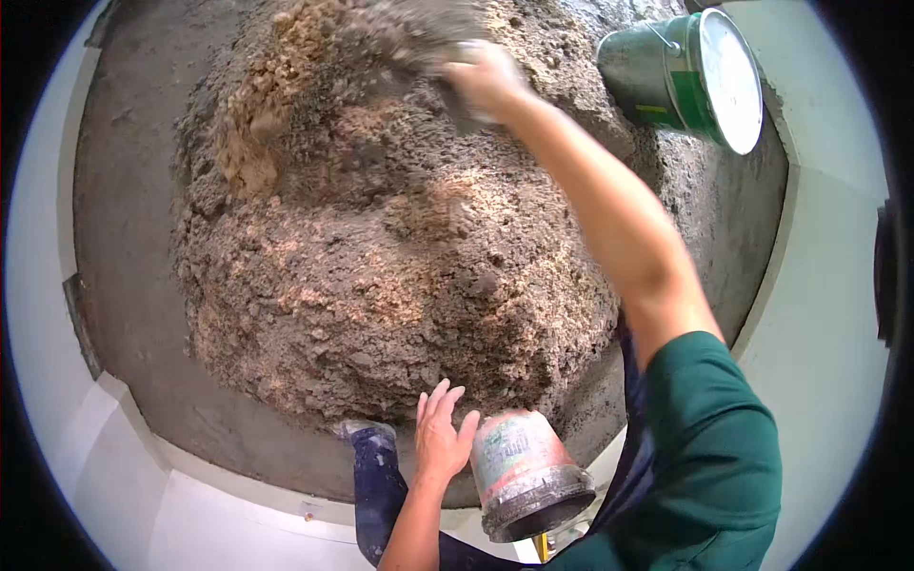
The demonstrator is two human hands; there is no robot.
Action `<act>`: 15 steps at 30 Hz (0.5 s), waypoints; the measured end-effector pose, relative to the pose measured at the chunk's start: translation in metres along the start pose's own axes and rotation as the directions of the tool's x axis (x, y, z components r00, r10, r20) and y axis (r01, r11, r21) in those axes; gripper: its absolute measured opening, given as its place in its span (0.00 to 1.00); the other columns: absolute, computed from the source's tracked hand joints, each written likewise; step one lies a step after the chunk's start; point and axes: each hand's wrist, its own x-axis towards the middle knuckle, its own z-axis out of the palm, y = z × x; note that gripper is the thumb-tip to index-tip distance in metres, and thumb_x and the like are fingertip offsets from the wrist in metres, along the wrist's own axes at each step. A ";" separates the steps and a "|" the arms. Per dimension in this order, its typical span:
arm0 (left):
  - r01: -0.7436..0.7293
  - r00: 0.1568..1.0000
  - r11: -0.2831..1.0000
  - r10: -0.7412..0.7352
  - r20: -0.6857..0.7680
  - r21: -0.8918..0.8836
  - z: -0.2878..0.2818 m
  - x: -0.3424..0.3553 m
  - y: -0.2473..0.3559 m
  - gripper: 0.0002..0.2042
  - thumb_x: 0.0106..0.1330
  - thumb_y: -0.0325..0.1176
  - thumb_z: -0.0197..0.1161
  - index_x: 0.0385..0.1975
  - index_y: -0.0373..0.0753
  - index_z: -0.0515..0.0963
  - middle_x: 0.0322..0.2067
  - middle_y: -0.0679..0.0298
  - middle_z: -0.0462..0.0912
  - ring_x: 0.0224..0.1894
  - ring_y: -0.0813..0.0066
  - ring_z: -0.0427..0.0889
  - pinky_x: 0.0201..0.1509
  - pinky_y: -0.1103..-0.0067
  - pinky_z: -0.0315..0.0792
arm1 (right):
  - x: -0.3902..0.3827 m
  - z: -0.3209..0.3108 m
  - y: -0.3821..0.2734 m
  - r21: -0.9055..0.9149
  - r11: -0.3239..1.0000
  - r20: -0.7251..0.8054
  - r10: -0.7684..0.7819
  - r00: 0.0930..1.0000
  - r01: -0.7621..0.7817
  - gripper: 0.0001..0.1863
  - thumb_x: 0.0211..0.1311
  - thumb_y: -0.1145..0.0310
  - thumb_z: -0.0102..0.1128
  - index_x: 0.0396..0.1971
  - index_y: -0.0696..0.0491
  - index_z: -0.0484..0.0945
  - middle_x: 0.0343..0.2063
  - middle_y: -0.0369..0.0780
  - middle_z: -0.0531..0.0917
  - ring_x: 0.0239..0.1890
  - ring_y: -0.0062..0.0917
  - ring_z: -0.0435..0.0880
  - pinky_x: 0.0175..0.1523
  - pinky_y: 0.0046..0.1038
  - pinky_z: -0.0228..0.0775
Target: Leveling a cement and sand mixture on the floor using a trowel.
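A large mound of damp, crumbly grey-brown mortar mix (pixel 400 285) covers most of the floor in front of me. My right hand (pixel 486 81) reaches over its far side, fingers curled round a dark, flat-looking tool smeared by motion; its kind I cannot make out. Loose grey mix blurs through the air just left of that hand. Near my knees, my left hand (pixel 443 438) is held with its fingers stretched out and nothing in them. Right beside it, a mortar-smeared white bucket (pixel 519 452) tilts with its dark, crusted mouth toward me.
At the far right a grey-and-green metal pail (pixel 666 81) with a wire handle leans on its side against the mound. Grey concrete floor (pixel 133 238) borders the heap, with pale walls (pixel 828 247) round it. My dark trouser leg (pixel 376 485) is at the near edge.
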 end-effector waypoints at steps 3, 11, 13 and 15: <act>0.087 0.996 0.996 -0.087 0.016 -0.003 -0.004 -0.011 -0.009 0.24 0.63 0.40 0.67 0.59 0.40 0.75 0.66 0.51 0.71 0.69 0.46 0.66 0.76 0.60 0.55 | -0.078 -0.067 0.073 -0.323 0.944 -0.006 -0.077 0.997 0.071 0.18 0.61 0.63 0.57 0.47 0.60 0.78 0.49 0.53 0.81 0.53 0.47 0.80 0.60 0.43 0.72; -0.050 0.997 0.998 0.052 0.055 -0.048 -0.009 -0.015 0.006 0.23 0.64 0.39 0.65 0.58 0.38 0.75 0.65 0.49 0.70 0.68 0.47 0.67 0.77 0.57 0.53 | -0.097 -0.032 0.179 -0.600 0.800 -0.162 -0.093 0.982 -0.023 0.16 0.60 0.63 0.61 0.44 0.58 0.81 0.48 0.52 0.83 0.53 0.45 0.82 0.60 0.42 0.73; -0.003 0.999 1.000 0.003 0.033 -0.001 -0.022 -0.027 0.005 0.24 0.64 0.40 0.65 0.59 0.38 0.74 0.65 0.49 0.70 0.68 0.46 0.67 0.77 0.58 0.53 | -0.046 -0.006 0.070 -0.462 0.883 0.210 0.204 0.956 -0.087 0.17 0.62 0.63 0.58 0.44 0.61 0.80 0.49 0.53 0.83 0.51 0.47 0.84 0.58 0.43 0.75; -0.037 0.999 0.999 0.037 -0.010 -0.021 -0.013 -0.011 0.008 0.24 0.63 0.40 0.67 0.58 0.40 0.76 0.65 0.50 0.72 0.68 0.46 0.68 0.77 0.60 0.55 | -0.025 0.023 0.051 -0.406 0.913 0.206 0.066 0.976 0.024 0.15 0.64 0.65 0.56 0.44 0.60 0.79 0.46 0.54 0.84 0.49 0.46 0.84 0.57 0.42 0.75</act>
